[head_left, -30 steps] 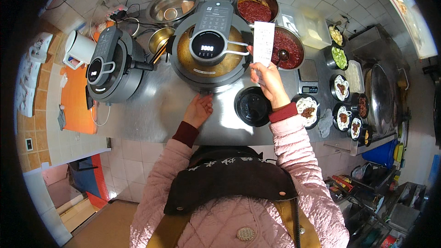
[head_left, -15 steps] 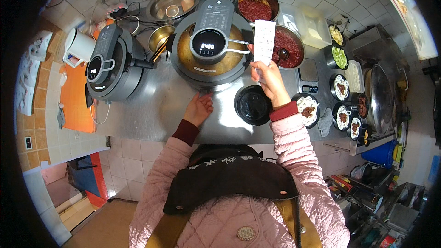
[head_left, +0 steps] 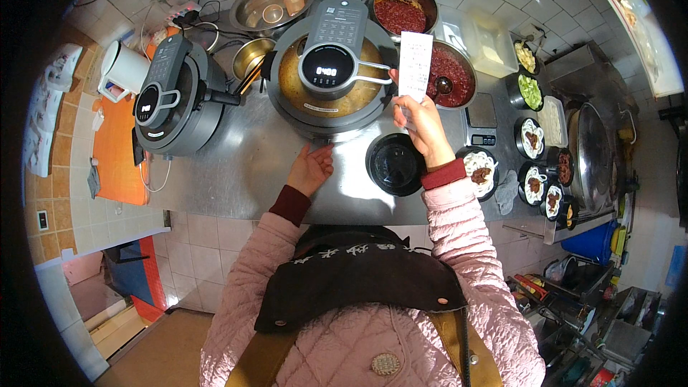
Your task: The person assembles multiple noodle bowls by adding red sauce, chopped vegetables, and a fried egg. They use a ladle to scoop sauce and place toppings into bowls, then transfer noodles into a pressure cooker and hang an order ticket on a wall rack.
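Note:
A long white paper receipt (head_left: 415,64) stands upright in my right hand (head_left: 421,125), pinched near its lower end, in front of a pot of red sauce. My left hand (head_left: 311,170) holds nothing; its fingers are loosely bent and apart, at the front base of the large grey cooking machine (head_left: 330,93). Through that machine's clear lid a brownish inside shows, and its round display is lit. On the counter between and below my hands sits a black bowl (head_left: 395,165) with nothing visible in it but a shine.
Left stands a smaller grey cooker (head_left: 175,111) beside a white kettle (head_left: 123,72). Behind are a steel basin (head_left: 272,3) and two pots of red sauce (head_left: 453,75). To the right are a kitchen scale (head_left: 481,120), a grey cloth (head_left: 507,192) and several black bowls of noodles (head_left: 532,137).
Both hands keep nearly the same place and grip. The whole view has shifted very slightly; the receipt is still held up.

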Demonstrator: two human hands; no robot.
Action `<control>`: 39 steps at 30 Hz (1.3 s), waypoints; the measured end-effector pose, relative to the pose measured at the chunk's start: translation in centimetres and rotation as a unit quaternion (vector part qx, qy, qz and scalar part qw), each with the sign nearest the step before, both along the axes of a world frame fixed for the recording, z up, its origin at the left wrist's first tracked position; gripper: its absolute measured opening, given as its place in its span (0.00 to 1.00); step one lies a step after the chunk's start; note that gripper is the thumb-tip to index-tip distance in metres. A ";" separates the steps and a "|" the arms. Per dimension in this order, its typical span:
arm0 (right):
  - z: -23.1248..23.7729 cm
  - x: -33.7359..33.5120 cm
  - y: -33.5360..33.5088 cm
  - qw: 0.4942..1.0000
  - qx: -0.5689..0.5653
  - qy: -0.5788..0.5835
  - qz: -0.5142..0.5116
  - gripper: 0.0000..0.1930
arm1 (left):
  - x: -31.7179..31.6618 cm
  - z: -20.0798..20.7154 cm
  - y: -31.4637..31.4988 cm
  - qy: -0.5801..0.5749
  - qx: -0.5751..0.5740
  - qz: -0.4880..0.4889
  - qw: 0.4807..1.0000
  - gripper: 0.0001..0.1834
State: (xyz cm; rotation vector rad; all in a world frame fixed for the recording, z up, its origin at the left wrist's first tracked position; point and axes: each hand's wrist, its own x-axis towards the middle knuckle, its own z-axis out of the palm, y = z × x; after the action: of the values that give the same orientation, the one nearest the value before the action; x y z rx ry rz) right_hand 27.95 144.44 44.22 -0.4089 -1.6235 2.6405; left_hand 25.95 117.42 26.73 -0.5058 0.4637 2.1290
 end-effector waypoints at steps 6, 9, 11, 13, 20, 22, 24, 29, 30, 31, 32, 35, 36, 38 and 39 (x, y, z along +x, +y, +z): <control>0.1 0.0 -0.1 1.000 0.006 -0.004 -0.005 0.27 | 0.1 0.6 -0.1 0.011 -0.087 0.008 0.996 0.32; 0.3 0.0 -0.2 1.000 0.008 -0.001 -0.006 0.27 | 0.3 0.6 -0.3 0.056 -0.143 -0.005 0.988 0.30; 0.3 0.0 -0.3 1.000 0.016 -0.002 -0.007 0.28 | 0.5 0.6 -0.5 0.119 -0.186 -0.021 0.975 0.30; 0.3 0.0 -0.3 1.000 0.019 -0.003 -0.008 0.29 | 0.7 0.7 -0.6 0.177 -0.246 -0.032 0.952 0.26; 0.1 -0.1 -0.4 1.000 0.010 0.000 -0.001 0.30 | 1.3 1.8 -0.4 0.280 -0.397 -0.049 0.873 0.21; 0.1 0.0 -0.4 1.000 0.008 0.001 -0.001 0.28 | 1.3 2.2 -0.4 0.289 -0.400 -0.061 0.867 0.25; 0.0 -0.1 -0.3 1.000 0.008 -0.002 -0.004 0.28 | 1.3 2.5 -0.4 0.295 -0.394 -0.065 0.868 0.28; 0.0 -0.1 -0.3 1.000 0.013 -0.005 -0.004 0.28 | 1.1 2.7 -0.1 0.300 -0.384 -0.066 0.871 0.32; 0.0 -0.1 -0.4 1.000 0.011 -0.005 -0.004 0.28 | 1.1 2.6 -0.1 0.297 -0.389 -0.063 0.870 0.31; 0.0 -0.1 -0.4 1.000 0.006 0.001 -0.003 0.28 | 1.1 2.4 0.0 0.294 -0.394 -0.061 0.869 0.30; 0.0 -0.1 -0.4 1.000 0.011 -0.004 -0.007 0.28 | 1.1 2.3 0.0 0.301 -0.391 -0.057 0.868 0.29; -0.1 -0.1 -0.4 1.000 0.017 -0.002 -0.009 0.28 | 1.2 1.9 -0.2 0.323 -0.434 -0.113 0.833 0.20; -0.1 -0.1 -0.4 1.000 0.017 -0.001 -0.008 0.28 | 1.2 1.8 -0.2 0.343 -0.437 -0.109 0.824 0.17; -0.1 -0.1 -0.4 1.000 0.015 0.001 -0.005 0.28 | 1.4 1.7 -0.1 0.366 -0.441 -0.104 0.813 0.13; -0.1 -0.1 -0.3 1.000 0.014 0.001 -0.003 0.28 | 1.4 1.7 0.0 0.383 -0.443 -0.094 0.805 0.12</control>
State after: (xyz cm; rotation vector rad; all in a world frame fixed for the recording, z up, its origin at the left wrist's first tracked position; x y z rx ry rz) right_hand 27.85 144.11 44.11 -0.4095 -1.6544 2.6092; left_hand 27.38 117.41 28.44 -0.0320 1.9279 1.7330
